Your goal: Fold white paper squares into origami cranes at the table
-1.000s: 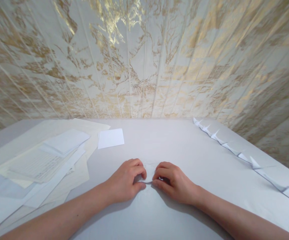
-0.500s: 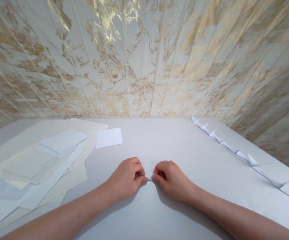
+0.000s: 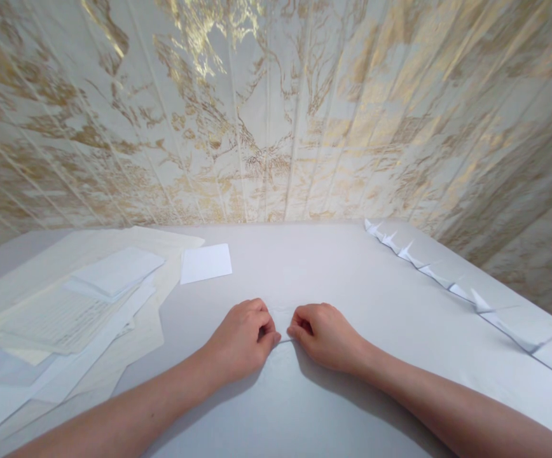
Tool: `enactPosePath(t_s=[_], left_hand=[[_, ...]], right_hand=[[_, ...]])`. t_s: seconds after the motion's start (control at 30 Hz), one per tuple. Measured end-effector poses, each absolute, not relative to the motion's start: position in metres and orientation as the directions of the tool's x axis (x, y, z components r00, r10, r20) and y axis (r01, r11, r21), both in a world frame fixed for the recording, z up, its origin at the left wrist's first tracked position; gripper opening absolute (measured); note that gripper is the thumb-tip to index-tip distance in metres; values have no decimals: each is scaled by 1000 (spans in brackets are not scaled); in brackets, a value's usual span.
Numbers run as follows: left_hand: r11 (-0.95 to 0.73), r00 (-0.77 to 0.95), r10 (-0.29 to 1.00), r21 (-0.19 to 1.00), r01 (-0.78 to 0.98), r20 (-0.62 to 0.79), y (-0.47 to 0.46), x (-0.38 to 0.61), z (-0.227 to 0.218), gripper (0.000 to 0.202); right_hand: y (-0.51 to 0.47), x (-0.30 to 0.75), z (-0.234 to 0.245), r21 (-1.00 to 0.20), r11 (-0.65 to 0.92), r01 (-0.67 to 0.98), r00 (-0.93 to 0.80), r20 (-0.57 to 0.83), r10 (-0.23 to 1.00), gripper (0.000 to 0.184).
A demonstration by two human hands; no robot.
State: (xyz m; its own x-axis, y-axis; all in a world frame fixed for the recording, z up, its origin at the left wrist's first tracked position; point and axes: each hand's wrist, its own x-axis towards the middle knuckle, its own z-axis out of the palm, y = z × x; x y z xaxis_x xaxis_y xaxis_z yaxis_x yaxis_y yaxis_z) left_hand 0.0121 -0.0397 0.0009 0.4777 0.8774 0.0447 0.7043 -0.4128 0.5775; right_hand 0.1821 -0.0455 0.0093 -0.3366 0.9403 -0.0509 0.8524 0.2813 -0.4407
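Low over the middle of the table, my left hand [image 3: 246, 336] and my right hand [image 3: 327, 336] face each other with a narrow gap between them. Both are closed, thumb against curled fingers. A thin strip of white folded paper [image 3: 285, 340] shows in the gap, pinched at its left end by my left hand and at its right end by my right hand. Most of this paper is hidden behind the fingers, so its full shape cannot be made out.
Folded white paper cranes [image 3: 482, 304], several in a row, stand along the right edge. Overlapping papers [image 3: 114, 270] cover the left side, some with writing. A white square sheet [image 3: 206, 263] lies beyond my left hand. A gold-patterned wall covering [image 3: 266, 127] rises behind the white table [image 3: 304, 254].
My right hand has shifted slightly up and left, and a little more of the folded paper shows between the hands. My left hand stays nearly in place. The view has moved slightly.
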Motion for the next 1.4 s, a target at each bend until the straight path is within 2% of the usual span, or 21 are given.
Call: enactPosePath(t_s=[0.2, 0.3, 0.4, 0.5, 0.6, 0.8, 1.0, 1.4], left_hand=[[-407, 470, 882, 558, 723, 34, -39, 13, 0, 16], [-406, 468, 883, 550, 730, 31, -40, 13, 0, 15], [-408, 469, 883, 548, 730, 34, -40, 14, 0, 14], [-406, 471, 881, 557, 725, 29, -41, 14, 1, 14], [-404, 471, 882, 556, 726, 25, -42, 14, 2, 14], [-413, 478, 878, 544, 730, 26, -43, 13, 4, 11], [-432, 491, 871, 530, 730, 33, -41, 14, 4, 15], [-440, 482, 875, 497, 748, 50, -41, 15, 0, 18]], right_hand=[[-42, 180, 11, -403, 263, 876, -321, -81, 944, 17], [-43, 184, 10, -476, 259, 841, -331, -72, 941, 16], [-45, 191, 8, -597, 308, 740, -420, -53, 906, 11], [-47, 194, 5, -620, 369, 693, -439, 43, 897, 6], [-48, 193, 2, -589, 372, 718, -407, 79, 910, 10], [-50, 186, 2, -540, 327, 775, -361, 45, 931, 11], [-50, 184, 1, -451, 356, 819, -376, 47, 925, 15], [-43, 178, 7, -285, 368, 885, -392, -33, 919, 16]])
